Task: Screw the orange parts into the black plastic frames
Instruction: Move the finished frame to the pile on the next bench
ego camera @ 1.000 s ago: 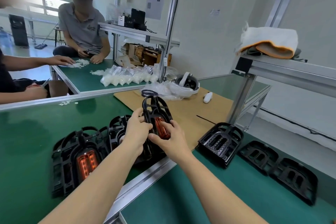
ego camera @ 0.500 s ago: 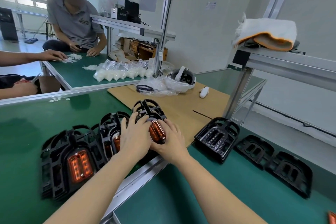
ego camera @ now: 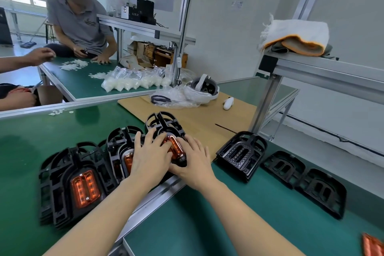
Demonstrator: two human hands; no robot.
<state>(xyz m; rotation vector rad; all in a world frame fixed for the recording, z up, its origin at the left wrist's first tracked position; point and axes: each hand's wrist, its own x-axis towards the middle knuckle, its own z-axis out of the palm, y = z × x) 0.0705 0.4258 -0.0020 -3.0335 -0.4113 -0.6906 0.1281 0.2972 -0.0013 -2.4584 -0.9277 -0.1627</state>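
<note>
Lowered since a second ago, the black plastic frame with the orange oblong insert (ego camera: pixel 174 146) no longer stands tilted up between the hands; it now lies flat on the green desk (ego camera: pixel 239 214), at the near edge of the tan cardboard sheet (ego camera: pixel 199 114), on the right end of a row of finished pieces. Both hands have flattened onto it. The left hand (ego camera: pixel 149 158) lies palm down with fingers straight and spread, its fingertips on the frame's upper ribs and on the left edge of the orange part. The right hand (ego camera: pixel 192 159) lies just beside it, fingers straight and spread over the frame's right side, thumb toward the frame's near end. Neither grip curls around anything; both press down open.

To the left, a second black frame with an orange insert (ego camera: pixel 122 151) overlaps the pressed one and is partly hidden by the left hand. Farther left a stack of black frames topped by a glowing orange insert (ego camera: pixel 83 187) lies on the desk.

To the right, well apart from the hands, an empty black frame with two slots (ego camera: pixel 242 154) rests propped up at an angle, and two more empty black frames (ego camera: pixel 307 185) lie flat beyond it. A loose orange part (ego camera: pixel 373 245) shows at the lower right corner.

On the cardboard sit a white headset (ego camera: pixel 204 89) and a small white controller (ego camera: pixel 228 103).
</note>
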